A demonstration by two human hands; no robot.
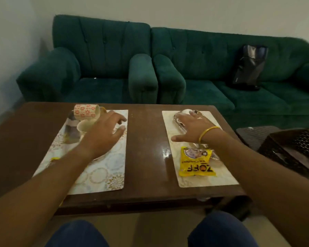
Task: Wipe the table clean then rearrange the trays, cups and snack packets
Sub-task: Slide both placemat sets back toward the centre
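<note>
A dark wooden table [146, 157] carries two patterned placemats. On the left placemat [103, 175] lies a steel tray [70, 129] with a floral cup [86, 111] tipped on its side and a cream cup [83, 127] beside it. My left hand [103, 134] hovers over this tray, fingers spread, holding nothing. On the right placemat [203, 180] is another steel tray [178, 124], mostly hidden, with a white cup [185, 111] at its far end. My right hand [191, 127] is spread flat over that tray, fingertips at the white cup. A yellow snack packet [196, 163] lies just nearer, under my wrist.
A green sofa [203, 59] and matching armchair [100, 56] stand behind the table, with a black bag [248, 66] on the sofa seat. A dark woven basket [292, 152] sits on a low stool to the right. My knees are at the table's near edge.
</note>
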